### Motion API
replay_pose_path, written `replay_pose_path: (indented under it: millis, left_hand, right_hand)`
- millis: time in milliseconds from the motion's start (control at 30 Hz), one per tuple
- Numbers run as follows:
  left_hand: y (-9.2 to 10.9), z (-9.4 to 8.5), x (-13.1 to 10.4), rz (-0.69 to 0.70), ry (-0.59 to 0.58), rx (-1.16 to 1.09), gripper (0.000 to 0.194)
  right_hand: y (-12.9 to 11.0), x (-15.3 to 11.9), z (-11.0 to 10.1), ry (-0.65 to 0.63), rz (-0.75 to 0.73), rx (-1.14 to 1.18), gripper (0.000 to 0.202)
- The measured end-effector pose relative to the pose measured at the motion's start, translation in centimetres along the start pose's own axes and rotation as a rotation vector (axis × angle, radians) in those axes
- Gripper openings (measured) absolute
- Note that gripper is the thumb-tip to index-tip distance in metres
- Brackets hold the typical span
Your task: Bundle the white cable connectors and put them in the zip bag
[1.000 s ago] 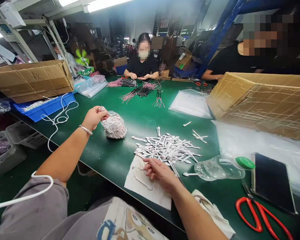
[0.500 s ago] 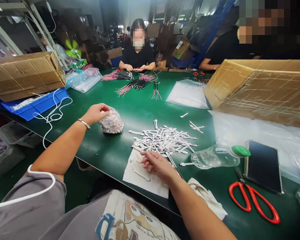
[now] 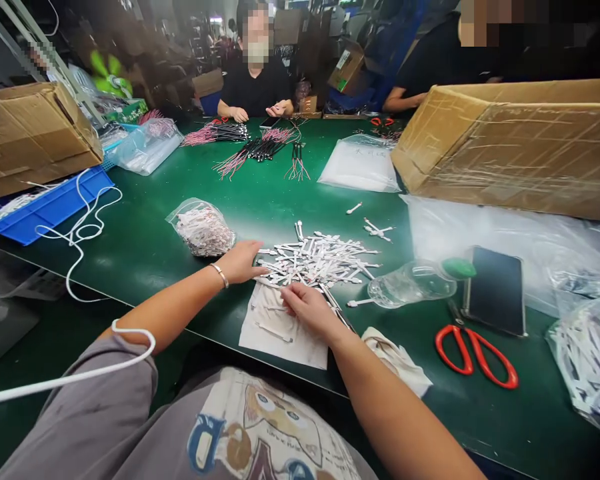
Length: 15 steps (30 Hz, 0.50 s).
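A heap of short white cable pieces with small connector ends (image 3: 320,260) lies in front of me. At its left edge is my left hand (image 3: 241,262), open, with thumb and fingers apart. My right hand (image 3: 307,308) hovers at the near side of the heap, over a white cloth (image 3: 310,350). Its fingers are curled together; whatever they may hold is hidden. One loose white cable piece (image 3: 275,332) rests on the cloth. Beside my right hand lies a slim metal tool (image 3: 339,308), partly covered. A clear bag filled with similar pieces (image 3: 203,227) sits behind my left hand.
To the right are a clear bottle (image 3: 410,285), a phone (image 3: 495,290), red-handled scissors (image 3: 475,353) and a stuffed plastic bag (image 3: 593,360). Cardboard boxes (image 3: 520,150) flank the table. A white cord (image 3: 87,230) trails at left. Across sits a co-worker (image 3: 255,87) behind wire bundles (image 3: 260,148).
My left hand has left the bag of pieces and moved right and nearer, to the heap's edge. My right hand stays over the cloth. The view has tilted down and shifted right.
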<state>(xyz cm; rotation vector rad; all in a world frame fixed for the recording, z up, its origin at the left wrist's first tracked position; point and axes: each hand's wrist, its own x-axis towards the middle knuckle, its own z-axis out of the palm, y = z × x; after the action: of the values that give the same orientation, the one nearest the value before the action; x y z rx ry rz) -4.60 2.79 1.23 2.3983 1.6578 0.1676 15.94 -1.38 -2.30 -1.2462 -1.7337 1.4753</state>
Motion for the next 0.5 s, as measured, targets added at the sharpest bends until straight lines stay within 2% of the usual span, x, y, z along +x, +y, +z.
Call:
replay_pose_path:
  millis: [67, 167, 267, 333, 500]
  left_hand:
    - [-0.2, 0.6, 1.7, -0.043, -0.036, 0.005, 0.074]
    - [0.1, 0.9, 3.0, -0.048, -0.068, 0.015, 0.063]
    - [1.0, 1.2, 3.4, -0.030, -0.113, 0.010, 0.039]
    - [1.6, 1.5, 3.5, -0.028, -0.133, 0.000, 0.030]
    - [2.9, 2.6, 3.2, -0.089, -0.077, -0.032, 0.031]
  right_hand:
    - [0.0, -0.1, 0.1, -0.015, -0.031, -0.055, 0.030]
    - [0.1, -0.1, 0.0, -0.025, -0.059, -0.115, 0.029]
    - [0.3, 0.0, 0.0, -0.029, -0.076, -0.143, 0.029]
    - [0.3, 0.0, 0.0, -0.033, -0.089, -0.157, 0.029]
    - [0.0, -0.1, -0.1, -0.029, -0.125, -0.171, 0.027]
